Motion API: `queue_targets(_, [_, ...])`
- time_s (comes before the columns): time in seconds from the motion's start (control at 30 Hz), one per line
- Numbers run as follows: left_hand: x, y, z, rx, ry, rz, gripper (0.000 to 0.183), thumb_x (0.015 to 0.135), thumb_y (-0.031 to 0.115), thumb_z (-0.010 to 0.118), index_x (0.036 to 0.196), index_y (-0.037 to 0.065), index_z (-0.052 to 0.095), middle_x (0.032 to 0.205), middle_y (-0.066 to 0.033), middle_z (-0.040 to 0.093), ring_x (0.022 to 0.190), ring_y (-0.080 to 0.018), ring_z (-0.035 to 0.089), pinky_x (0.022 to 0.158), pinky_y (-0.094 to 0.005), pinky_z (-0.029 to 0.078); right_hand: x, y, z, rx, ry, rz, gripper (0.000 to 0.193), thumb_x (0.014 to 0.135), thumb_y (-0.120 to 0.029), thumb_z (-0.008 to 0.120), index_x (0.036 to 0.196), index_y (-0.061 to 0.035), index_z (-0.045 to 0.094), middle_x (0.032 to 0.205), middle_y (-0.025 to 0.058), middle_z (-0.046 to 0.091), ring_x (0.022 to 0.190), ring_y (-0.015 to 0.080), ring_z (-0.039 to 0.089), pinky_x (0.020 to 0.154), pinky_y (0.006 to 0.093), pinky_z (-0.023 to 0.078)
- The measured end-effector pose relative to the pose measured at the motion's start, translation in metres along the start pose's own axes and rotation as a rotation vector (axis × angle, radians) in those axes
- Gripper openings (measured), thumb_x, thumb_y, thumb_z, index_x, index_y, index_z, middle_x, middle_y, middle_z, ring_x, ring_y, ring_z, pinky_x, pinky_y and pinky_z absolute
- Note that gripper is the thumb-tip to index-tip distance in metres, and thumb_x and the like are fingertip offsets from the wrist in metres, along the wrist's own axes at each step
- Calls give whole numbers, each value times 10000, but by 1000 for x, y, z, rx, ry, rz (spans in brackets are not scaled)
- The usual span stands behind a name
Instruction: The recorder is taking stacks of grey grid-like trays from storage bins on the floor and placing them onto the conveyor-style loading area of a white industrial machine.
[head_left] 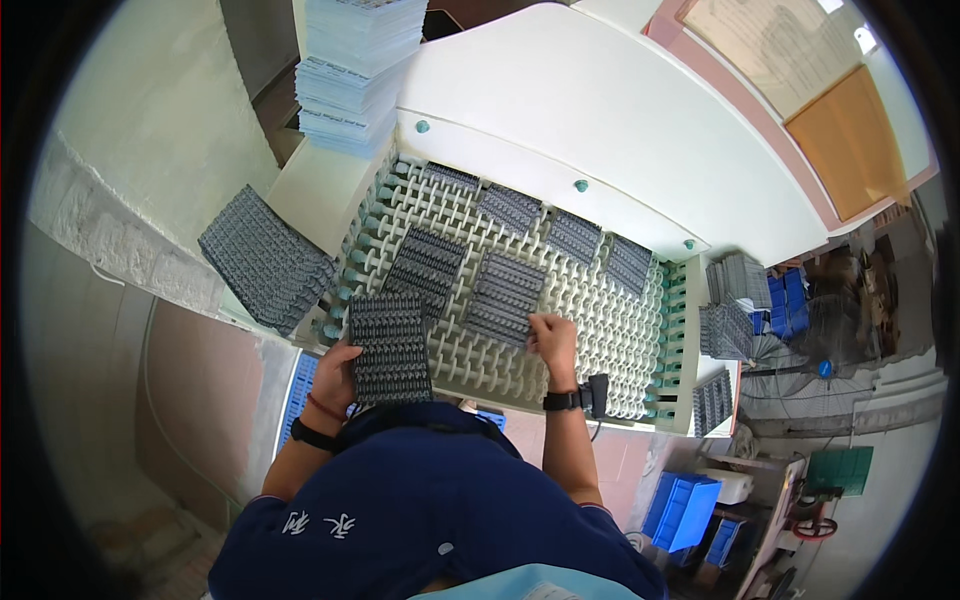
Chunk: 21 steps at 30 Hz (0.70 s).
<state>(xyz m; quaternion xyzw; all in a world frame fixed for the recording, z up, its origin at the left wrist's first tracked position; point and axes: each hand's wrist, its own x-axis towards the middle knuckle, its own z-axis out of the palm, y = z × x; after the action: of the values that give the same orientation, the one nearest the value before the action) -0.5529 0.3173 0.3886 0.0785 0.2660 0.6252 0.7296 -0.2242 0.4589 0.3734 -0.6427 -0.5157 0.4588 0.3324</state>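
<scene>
My left hand (335, 375) is closed on the left edge of a dark grey panel with rows of small patterned units (390, 350), held close to my body. Whether it is one panel or a stack I cannot tell. My right hand (553, 340) pinches the lower right corner of a lighter grey panel (505, 298) that lies on the conveyor of white roller wheels (600, 330). Left of that, another dark panel (425, 268) rests on the wheels, its near end partly behind the held one.
Several panels (573, 237) lie along the conveyor's far side, by the white machine cover (600, 110). A panel stack (265, 260) sits on the left ledge, below piled pale blue sheets (350, 90). More stacks (728, 325) stand right. Blue bins (680, 510) and a fan (815, 370) are beyond.
</scene>
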Motion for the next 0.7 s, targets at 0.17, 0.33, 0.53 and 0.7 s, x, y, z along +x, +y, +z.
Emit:
queue_targets(0.17, [0, 0, -7, -18, -26, 26, 482, 815, 54, 487, 1268, -96, 416, 1204, -206, 551, 1097, -305, 560, 962, -413, 447, 0, 6, -69, -78, 205, -1, 221, 855, -173, 640, 784, 31, 686, 566, 52, 596, 436, 92, 534, 388, 230, 415])
queue_targets(0.33, [8, -2, 4, 118, -7, 45, 406, 873, 51, 509, 1252, -72, 437, 1181, -183, 566, 1014, -275, 605, 898, -391, 498, -8, 9, -84, -572, 464, -266, 308, 815, -240, 698, 931, 45, 680, 654, 93, 642, 567, 103, 587, 495, 256, 454])
queue_targets(0.53, [28, -14, 15, 159, 14, -30, 341, 896, 44, 516, 1221, -49, 465, 1112, -163, 596, 957, -244, 628, 819, -360, 539, -64, -45, 30, 27, -367, -276, 324, 819, -223, 715, 1012, 31, 657, 755, 36, 652, 636, 108, 619, 541, 226, 478])
queue_targets(0.7, [23, -11, 32, 157, -11, -31, 330, 913, 89, 473, 1206, -64, 480, 1101, -162, 603, 956, -242, 627, 838, -352, 527, -59, -35, 9, 209, -298, -50, 213, 872, -160, 641, 981, 21, 661, 777, 46, 650, 562, 87, 607, 483, 210, 491])
